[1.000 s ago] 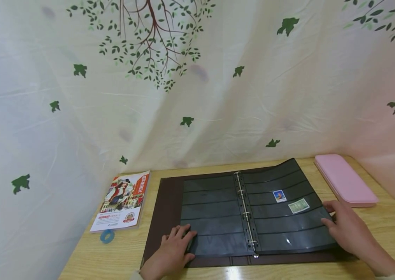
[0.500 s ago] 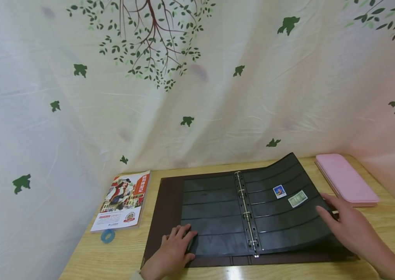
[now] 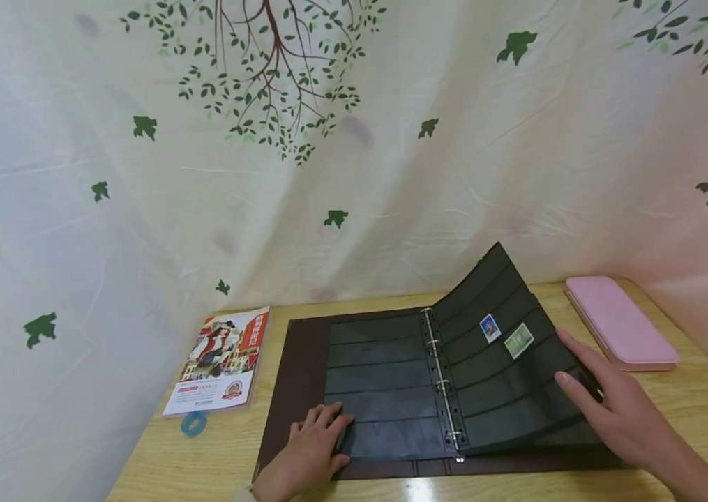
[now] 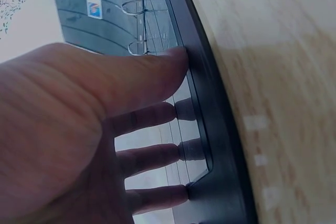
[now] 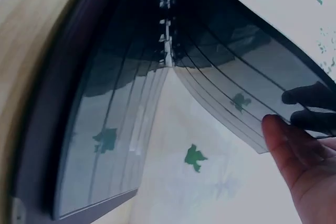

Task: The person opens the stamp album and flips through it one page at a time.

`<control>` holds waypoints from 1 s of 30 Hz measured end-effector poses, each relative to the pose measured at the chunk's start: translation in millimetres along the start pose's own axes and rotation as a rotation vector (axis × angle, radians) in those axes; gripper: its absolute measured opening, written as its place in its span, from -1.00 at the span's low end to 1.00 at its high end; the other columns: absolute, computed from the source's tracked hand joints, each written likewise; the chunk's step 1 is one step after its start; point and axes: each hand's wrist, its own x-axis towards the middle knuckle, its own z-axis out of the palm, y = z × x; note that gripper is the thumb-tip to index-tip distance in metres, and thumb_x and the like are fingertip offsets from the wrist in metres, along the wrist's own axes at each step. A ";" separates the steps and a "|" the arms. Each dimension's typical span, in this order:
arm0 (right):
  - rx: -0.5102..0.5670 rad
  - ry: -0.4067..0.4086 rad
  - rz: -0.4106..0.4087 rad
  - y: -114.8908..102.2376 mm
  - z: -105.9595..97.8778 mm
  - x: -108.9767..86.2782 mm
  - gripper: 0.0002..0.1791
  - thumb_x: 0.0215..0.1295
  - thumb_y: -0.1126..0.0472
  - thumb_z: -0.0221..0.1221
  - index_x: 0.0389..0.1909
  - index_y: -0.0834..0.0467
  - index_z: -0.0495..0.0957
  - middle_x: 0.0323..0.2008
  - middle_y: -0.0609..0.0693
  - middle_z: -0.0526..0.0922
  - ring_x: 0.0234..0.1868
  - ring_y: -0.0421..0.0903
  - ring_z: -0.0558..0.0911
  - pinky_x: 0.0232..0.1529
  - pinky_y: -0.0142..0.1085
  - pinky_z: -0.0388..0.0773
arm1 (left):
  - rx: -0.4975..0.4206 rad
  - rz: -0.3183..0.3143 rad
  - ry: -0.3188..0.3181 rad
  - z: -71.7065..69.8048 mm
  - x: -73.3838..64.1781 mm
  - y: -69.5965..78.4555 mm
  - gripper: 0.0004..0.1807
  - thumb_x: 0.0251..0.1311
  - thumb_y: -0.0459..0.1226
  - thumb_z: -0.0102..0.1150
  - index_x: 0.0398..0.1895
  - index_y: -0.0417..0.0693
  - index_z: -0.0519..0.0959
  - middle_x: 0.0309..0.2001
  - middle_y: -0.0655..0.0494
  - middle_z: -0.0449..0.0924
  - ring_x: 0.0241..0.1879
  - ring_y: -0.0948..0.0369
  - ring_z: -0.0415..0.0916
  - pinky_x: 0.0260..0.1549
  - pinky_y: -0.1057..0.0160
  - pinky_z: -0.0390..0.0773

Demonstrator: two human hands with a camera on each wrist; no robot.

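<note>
A ring-bound stamp album [image 3: 294, 376] lies spread out with black pocket pages held on metal rings [image 3: 442, 385]. My right hand [image 3: 617, 411] grips the outer edge of the right page [image 3: 492, 397], thumb on its face and fingers behind. That page curves upward, carrying a blue stamp [image 3: 490, 328] and a green stamp [image 3: 520, 340]. The right wrist view shows the fingertips [image 5: 273, 124] against the raised page's underside, with another black page [image 5: 105, 145] lying below. My left hand [image 3: 306, 446] rests on the lower left page [image 3: 391, 397], its fingers extended.
A book with a colourful cover [image 3: 218, 362] lies at the left of the wooden table [image 3: 140, 460], with a blue ring [image 3: 193, 424] just in front. A pink case [image 3: 620, 321] sits at the back right. Patterned cloth [image 3: 391, 174] hangs behind.
My right hand has raised the right page and moved slightly left, so the page with both stamps now bends up steeply. The left hand has stayed in place.
</note>
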 end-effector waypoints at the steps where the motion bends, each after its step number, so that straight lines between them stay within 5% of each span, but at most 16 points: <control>1: 0.010 0.004 -0.013 -2.2 -0.2 0.9 -0.27 0.29 0.37 0.15 0.44 0.02 0.13 0.33 0.14 0.26 0.30 -0.45 0.12 0.07 -0.73 0.02 | 0.000 0.000 0.000 0.1 0.0 0.0 -0.42 0.17 0.00 0.22 0.25 0.14 0.37 0.30 0.01 0.20 0.24 -0.07 0.15 -0.12 -0.19 0.31; 13: 0.099 -0.091 -0.061 -27.2 0.8 17.3 -0.29 0.35 0.39 0.05 0.46 -0.02 0.08 0.41 -0.07 0.14 0.38 -0.29 0.08 0.14 -0.66 0.02 | -0.006 0.002 0.014 0.3 -0.5 0.1 -0.43 0.17 0.00 0.23 0.25 0.12 0.38 0.30 0.00 0.21 0.23 -0.08 0.15 -0.13 -0.20 0.32; 21: 0.137 -0.153 -0.162 -34.3 7.8 29.9 -0.29 0.34 0.44 -0.02 0.46 0.01 0.05 0.41 -0.01 0.14 0.38 -0.19 0.12 0.20 -0.59 0.04 | -0.008 0.010 0.020 1.6 -1.1 -0.5 -0.43 0.18 0.00 0.22 0.26 0.14 0.37 0.30 0.00 0.20 0.24 -0.07 0.15 -0.11 -0.20 0.30; 30: 0.171 -0.125 -0.310 -41.3 19.5 38.4 -0.29 0.27 0.51 -0.01 0.44 0.16 0.10 0.39 0.08 0.18 0.38 -0.11 0.17 0.21 -0.54 0.08 | -0.014 0.012 0.021 1.2 -1.7 -0.5 -0.43 0.18 0.00 0.22 0.26 0.13 0.37 0.30 -0.01 0.20 0.24 -0.07 0.15 -0.11 -0.20 0.30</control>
